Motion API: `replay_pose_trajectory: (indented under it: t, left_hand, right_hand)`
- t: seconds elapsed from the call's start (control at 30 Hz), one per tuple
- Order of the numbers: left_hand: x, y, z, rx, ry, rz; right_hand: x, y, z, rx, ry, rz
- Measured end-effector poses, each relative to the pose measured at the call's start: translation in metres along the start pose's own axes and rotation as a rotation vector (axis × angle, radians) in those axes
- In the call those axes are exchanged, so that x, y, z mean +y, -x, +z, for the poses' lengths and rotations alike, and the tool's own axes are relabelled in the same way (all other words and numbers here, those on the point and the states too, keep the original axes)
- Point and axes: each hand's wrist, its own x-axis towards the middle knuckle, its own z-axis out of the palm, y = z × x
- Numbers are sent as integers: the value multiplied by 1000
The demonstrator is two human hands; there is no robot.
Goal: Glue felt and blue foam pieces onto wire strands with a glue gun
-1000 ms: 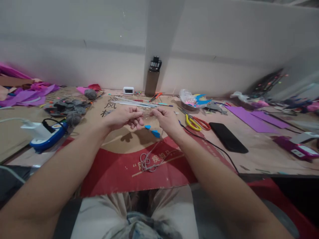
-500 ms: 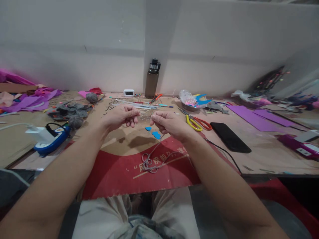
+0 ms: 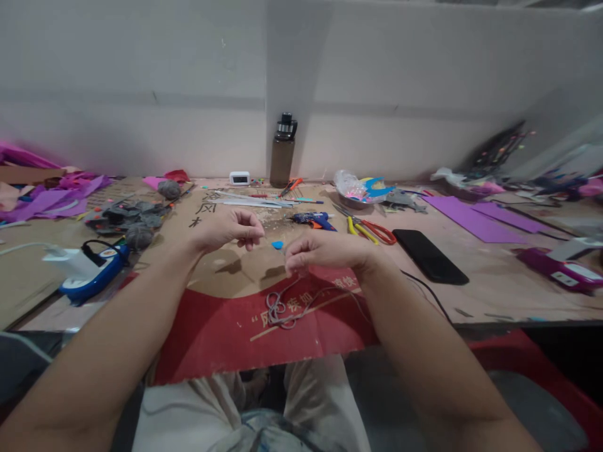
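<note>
Two bare hands hover over the cardboard sheet (image 3: 202,351), near each other but apart. The left hand (image 3: 242,230) has its thumb and fingers curled close; whether they pinch anything I cannot tell. The right hand (image 3: 320,252) bends downward, its fingers bunched near the thumb, and I cannot tell whether they clamp on anything. A small blue piece (image 3: 277,245) shows in the gap between the two hands, just left of the right fingertips. Below those fingertips, a loosely looped grey cord (image 3: 277,309) lies on the red part of the sheet, one strand leading up toward them. Beyond the right fingers sits a blue glue gun (image 3: 320,220); to their right lie scissors (image 3: 362,228) with yellow and red handles, then a black phone (image 3: 430,256).
</note>
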Motion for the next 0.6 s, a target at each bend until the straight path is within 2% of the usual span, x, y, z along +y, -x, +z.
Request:
replay_pose_trajectory:
  t: [0.13,0.2,0.27,0.43,0.47,0.53,0.6]
  left_hand:
    - [2,2,5,-167,10,-44]
    - [2,2,5,-239,-1,-65]
    - [1,2,6,-261,-20,-82]
    - [-2,-1,17,-233,-84,-86]
    - [-2,-1,20,-248,-84,-82]
    - [-1,0,28,-272,-79,-80]
    - [1,3,33,-345,-38,-88]
  right_hand:
    - [-3,6,-4,-196,40,21]
    - [-3,8,-6,-216,17,73]
    - [-1,7,-7,-126,-12,117]
    - [2,-7,3,422,22,-15]
    - [1,-10,6,496,38,-42]
    - [-1,-13,12,535,39,-70]
    - [-3,-14,16,485,13,-69]
